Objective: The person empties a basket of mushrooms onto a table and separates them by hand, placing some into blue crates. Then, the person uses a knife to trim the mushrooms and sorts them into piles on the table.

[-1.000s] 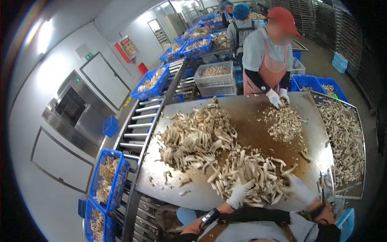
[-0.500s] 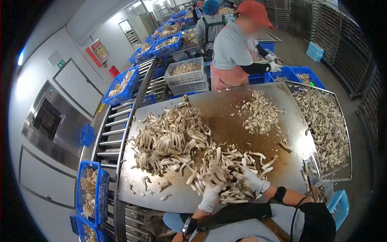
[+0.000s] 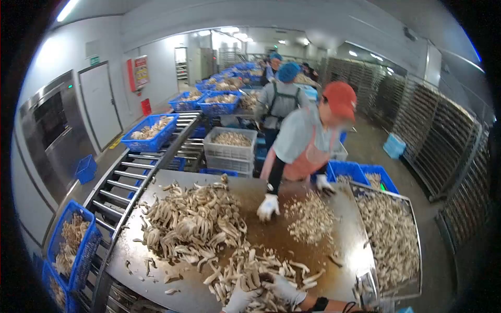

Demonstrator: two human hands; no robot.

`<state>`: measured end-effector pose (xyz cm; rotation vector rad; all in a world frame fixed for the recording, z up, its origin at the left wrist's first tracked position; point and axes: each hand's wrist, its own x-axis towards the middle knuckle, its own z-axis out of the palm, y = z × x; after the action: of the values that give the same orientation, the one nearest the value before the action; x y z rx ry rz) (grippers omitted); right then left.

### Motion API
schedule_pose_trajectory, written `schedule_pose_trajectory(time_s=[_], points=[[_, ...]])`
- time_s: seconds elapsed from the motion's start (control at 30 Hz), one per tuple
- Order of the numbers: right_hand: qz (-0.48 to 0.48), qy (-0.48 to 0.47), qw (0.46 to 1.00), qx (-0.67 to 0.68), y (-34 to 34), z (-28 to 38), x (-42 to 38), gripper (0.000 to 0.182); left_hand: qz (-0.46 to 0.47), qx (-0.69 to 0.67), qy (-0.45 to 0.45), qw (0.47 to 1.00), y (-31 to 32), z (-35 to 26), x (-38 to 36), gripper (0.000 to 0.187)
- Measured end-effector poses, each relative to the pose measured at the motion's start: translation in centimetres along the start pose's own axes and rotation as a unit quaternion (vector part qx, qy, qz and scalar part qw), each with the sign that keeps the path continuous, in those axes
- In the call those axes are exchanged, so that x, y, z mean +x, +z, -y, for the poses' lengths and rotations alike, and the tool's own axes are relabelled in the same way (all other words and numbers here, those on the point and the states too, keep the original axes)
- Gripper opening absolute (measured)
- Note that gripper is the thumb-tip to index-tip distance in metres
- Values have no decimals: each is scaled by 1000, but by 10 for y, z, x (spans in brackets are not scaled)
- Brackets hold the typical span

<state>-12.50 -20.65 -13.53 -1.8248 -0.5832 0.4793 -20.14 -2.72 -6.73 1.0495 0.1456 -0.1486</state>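
My left hand (image 3: 243,298), in a white glove, is closed around a bunch of pale, long-stemmed mushrooms (image 3: 251,276) at the near edge of the metal table. To its right, my white-gloved right hand (image 3: 285,290) curls in against the same mushrooms. Something dark shows at its fingertips; I cannot make out what it is. Loose mushrooms (image 3: 308,279) lie around both hands. Beyond my left hand rises a large heap of mushrooms (image 3: 193,221). A pile of small cut pieces (image 3: 312,219) lies farther off to the right.
Across the metal table (image 3: 133,268), a co-worker in a red cap (image 3: 302,141) leans in, one gloved hand (image 3: 268,207) over the surface. A mushroom-filled tray (image 3: 389,240) adjoins the right side. On the left, a roller conveyor (image 3: 122,180) carries blue baskets (image 3: 151,134). Grey crates (image 3: 229,151) stand behind.
My view has tilted up, so table and hands sit lower in it. The co-worker has turned to the table and put a gloved hand over it. My hands stay at the near mushrooms.
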Motion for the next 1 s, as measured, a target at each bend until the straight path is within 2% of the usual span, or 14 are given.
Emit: schedule_pose_trajectory(time_s=[0.03,0.1,0.13,0.17,0.23,0.3,0.33,0.37,0.43,0.5,0.67,0.83,0.87,1.0], points=[[-8,46,997,66,8,-22,12,38,-35,-35,15,999,-10,19,15,81],[-83,-93,992,-38,30,-69,19,48,-51,-18,-15,998,-15,27,27,75],[-87,33,982,165,17,2,10,57,-75,-2,1,997,-22,43,31,73],[-121,-30,992,1,22,-24,14,43,-93,12,19,995,-28,56,37,72],[-50,116,988,85,7,-16,19,46,-104,-42,-18,994,2,2,26,70],[31,91,990,106,3,-3,22,61,-116,-69,-74,988,16,-35,27,72],[3,-51,987,-152,-1,13,26,70,-64,-149,-54,985,0,-17,35,85],[72,35,986,-145,-9,20,31,71,-73,-78,-27,994,-14,0,48,74],[32,-93,986,-131,0,-35,36,59,-93,77,14,993,-39,29,54,56],[77,-80,989,-102,-4,-21,35,38,-60,201,-11,978,-47,22,53,39],[178,-177,961,-118,-15,-7,30,40,-132,-220,-103,961,-66,39,56,41],[189,-57,961,-196,-63,31,-9,43,-174,-136,-53,974,-41,-7,37,33],[171,-143,941,-256,-76,0,-34,55,-135,-40,-6,990,-64,23,38,30],[304,128,885,-328,-127,116,-108,51,-70,-88,-80,990,-72,38,37,28]])
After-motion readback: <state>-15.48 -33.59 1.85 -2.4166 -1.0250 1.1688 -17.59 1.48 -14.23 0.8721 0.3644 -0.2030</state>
